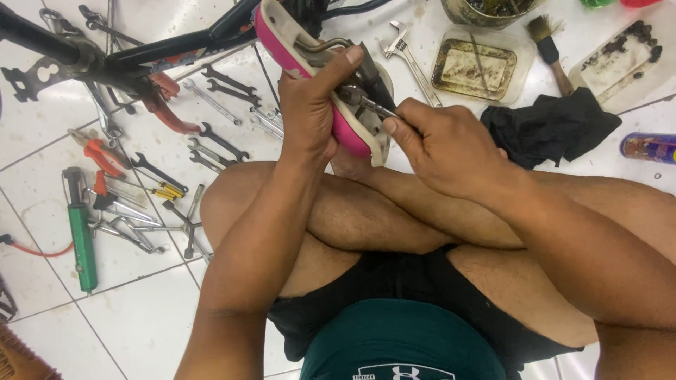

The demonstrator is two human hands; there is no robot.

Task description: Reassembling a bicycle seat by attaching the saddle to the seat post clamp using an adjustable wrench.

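I sit cross-legged on a white tiled floor. My left hand (313, 105) grips an upturned pink and white bicycle saddle (282, 42), thumb pressed against its metal rails. My right hand (440, 144) holds a small metal wrench (370, 104) at the saddle's clamp, fingers closed around its handle. The black bicycle frame (127, 56) runs off to the upper left behind the saddle.
Several spanners (218, 144), red-handled pliers (98, 155), a green pump (81, 232) and a Y-shaped wrench (186, 225) lie to the left. An adjustable wrench (405, 53), a greasy plastic tray (475, 67), a brush (549, 46), a black rag (549, 127) and a spray can (648, 148) lie to the upper right.
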